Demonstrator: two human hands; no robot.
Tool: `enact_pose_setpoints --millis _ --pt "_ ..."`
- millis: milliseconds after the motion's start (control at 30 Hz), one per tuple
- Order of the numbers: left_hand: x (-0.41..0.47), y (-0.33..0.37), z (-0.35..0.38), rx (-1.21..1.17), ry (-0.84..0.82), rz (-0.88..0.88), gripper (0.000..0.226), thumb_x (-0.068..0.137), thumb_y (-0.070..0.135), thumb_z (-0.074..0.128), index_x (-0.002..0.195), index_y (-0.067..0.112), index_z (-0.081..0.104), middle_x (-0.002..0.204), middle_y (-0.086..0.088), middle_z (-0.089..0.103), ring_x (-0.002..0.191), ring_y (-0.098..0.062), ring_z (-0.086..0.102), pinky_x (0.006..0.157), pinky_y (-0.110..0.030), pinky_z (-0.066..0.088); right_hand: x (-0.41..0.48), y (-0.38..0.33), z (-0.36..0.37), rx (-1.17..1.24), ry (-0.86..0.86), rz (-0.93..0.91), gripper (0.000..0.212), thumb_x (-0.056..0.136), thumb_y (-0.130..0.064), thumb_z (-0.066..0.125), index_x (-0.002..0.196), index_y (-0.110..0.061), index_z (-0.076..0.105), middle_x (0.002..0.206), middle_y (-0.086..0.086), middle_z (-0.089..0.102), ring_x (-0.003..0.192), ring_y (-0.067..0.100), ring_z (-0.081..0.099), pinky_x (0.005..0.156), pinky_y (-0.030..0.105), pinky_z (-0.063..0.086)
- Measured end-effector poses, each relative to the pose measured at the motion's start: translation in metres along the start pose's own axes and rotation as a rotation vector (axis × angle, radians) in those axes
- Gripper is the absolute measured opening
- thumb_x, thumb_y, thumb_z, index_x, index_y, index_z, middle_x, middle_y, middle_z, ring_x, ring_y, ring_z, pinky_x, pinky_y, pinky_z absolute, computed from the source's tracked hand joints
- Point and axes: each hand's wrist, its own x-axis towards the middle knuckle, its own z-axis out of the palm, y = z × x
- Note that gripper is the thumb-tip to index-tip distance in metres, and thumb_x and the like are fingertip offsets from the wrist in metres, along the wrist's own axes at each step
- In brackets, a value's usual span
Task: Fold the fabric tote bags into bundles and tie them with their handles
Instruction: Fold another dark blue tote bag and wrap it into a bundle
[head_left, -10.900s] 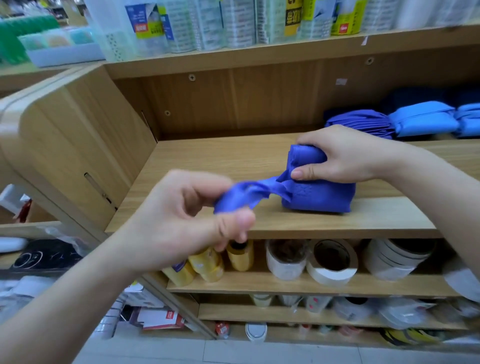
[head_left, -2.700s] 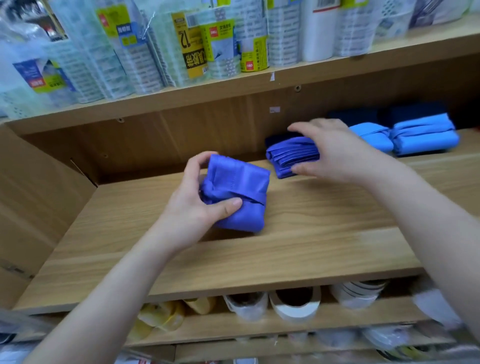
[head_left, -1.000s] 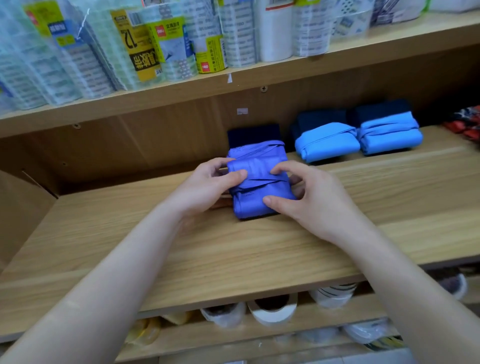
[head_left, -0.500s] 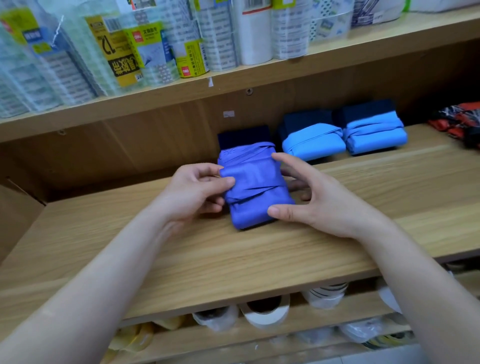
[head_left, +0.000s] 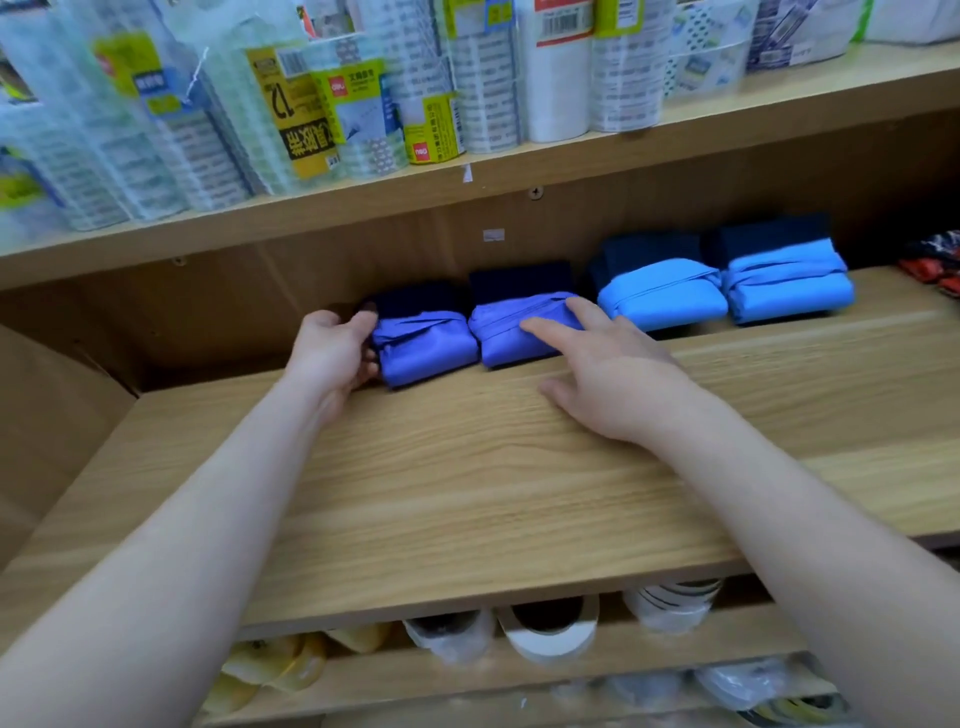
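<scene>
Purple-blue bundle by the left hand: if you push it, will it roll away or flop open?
Probably neither. The purple-blue bundle looks flat-bottomed and squashy, so it should slide on the wooden shelf. Its handle wraps around it, likely holding it shut.

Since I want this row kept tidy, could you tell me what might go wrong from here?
The left hand grips the left purple bundle at its side; squeezing could loosen its handle tie. The right hand rests fingers on the second purple bundle; pushing may crowd it into the light blue bundle beside it.
</scene>
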Motion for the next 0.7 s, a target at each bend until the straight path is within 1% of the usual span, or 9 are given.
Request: enact_pose_setpoints --millis 67,133,200,267,333,433,500,600,700 --pt "-0.007 0.003 -0.001 -0.080 -0.019 0.001 0.022 0.099 0.023 0.057 0.115 0.011 0.047 0.093 -0.008 0.059 0.068 -0.014 0.056 0.061 -0.026 0.053 -0.001 0.001 0.002 0.002 0.017 0.009 0.060 0.097 -0.043 0.050 0.150 -0.046 0.022 0.163 0.000 0.010 0.137 0.032 0.032 0.110 0.039 0.033" --pt "-0.014 0.001 -0.012 -0.101 -0.106 0.038 0.035 0.094 0.017 0.064 0.123 0.015 0.044 0.101 -0.004 0.061 0.076 -0.012 0.065 0.066 -0.027 0.057 -0.003 0.003 0.002 0.036 0.034 0.005 0.059 0.097 -0.039 0.051 0.150 -0.043 0.025 0.163 -0.001 0.012 0.139 0.030 0.033 0.109 0.037 0.033" --pt "-0.016 -0.008 -0.023 0.028 -0.194 0.121 0.045 0.087 0.005 0.070 0.125 0.016 0.049 0.111 -0.003 0.063 0.079 -0.013 0.068 0.067 -0.025 0.057 -0.006 0.005 0.003 0.091 0.071 0.002 0.060 0.096 -0.035 0.052 0.151 -0.040 0.027 0.163 -0.001 0.014 0.140 0.025 0.035 0.107 0.034 0.035" --pt "-0.016 -0.017 -0.024 0.179 -0.211 0.197 0.047 0.083 -0.002 0.072 0.123 0.017 0.057 0.116 0.000 0.064 0.078 -0.015 0.069 0.068 -0.022 0.057 -0.009 0.006 0.004 0.153 0.110 0.000 0.061 0.095 -0.032 0.054 0.151 -0.038 0.030 0.163 -0.002 0.017 0.141 0.022 0.034 0.108 0.033 0.035" --pt "-0.014 -0.021 -0.021 0.227 -0.168 0.243 0.047 0.082 -0.004 0.072 0.122 0.018 0.060 0.112 0.004 0.066 0.078 -0.012 0.070 0.076 -0.022 0.058 -0.014 0.007 0.006 0.188 0.128 -0.002 0.061 0.095 -0.030 0.055 0.151 -0.036 0.031 0.162 -0.002 0.020 0.143 0.019 0.031 0.110 0.031 0.032" --pt "-0.011 -0.024 -0.015 0.280 -0.140 0.303 0.049 0.082 -0.002 0.073 0.123 0.022 0.060 0.100 0.012 0.067 0.084 -0.009 0.070 0.090 -0.031 0.055 -0.021 0.012 0.006 0.215 0.155 -0.009 0.061 0.094 -0.028 0.058 0.150 -0.033 0.034 0.159 -0.001 0.028 0.142 0.018 0.034 0.112 0.030 0.030" --pt "-0.012 -0.026 -0.013 0.290 -0.144 0.322 0.050 0.084 -0.001 0.072 0.127 0.022 0.058 0.110 0.008 0.064 0.084 -0.009 0.070 0.088 -0.030 0.055 -0.028 0.015 0.003 0.244 0.208 -0.019 0.059 0.093 -0.026 0.060 0.148 -0.030 0.040 0.152 -0.001 0.041 0.135 0.017 0.042 0.110 0.029 0.033" --pt "-0.016 -0.027 -0.013 0.289 -0.142 0.334 0.053 0.085 0.000 0.070 0.131 0.021 0.054 0.121 0.003 0.057 0.083 -0.007 0.069 0.085 -0.027 0.056 -0.044 0.020 -0.003 0.316 0.278 -0.007 0.048 0.093 -0.022 0.061 0.140 -0.026 0.052 0.130 -0.002 0.060 0.117 0.014 0.055 0.098 0.022 0.037" --pt "-0.024 -0.024 -0.017 0.378 -0.099 0.390 0.053 0.086 0.003 0.071 0.132 0.022 0.054 0.122 0.005 0.056 0.073 0.003 0.067 0.086 -0.030 0.056 -0.065 0.024 -0.009 0.418 0.329 0.012 0.034 0.093 -0.021 0.061 0.126 -0.029 0.062 0.105 -0.011 0.066 0.093 0.005 0.061 0.091 0.029 0.048"
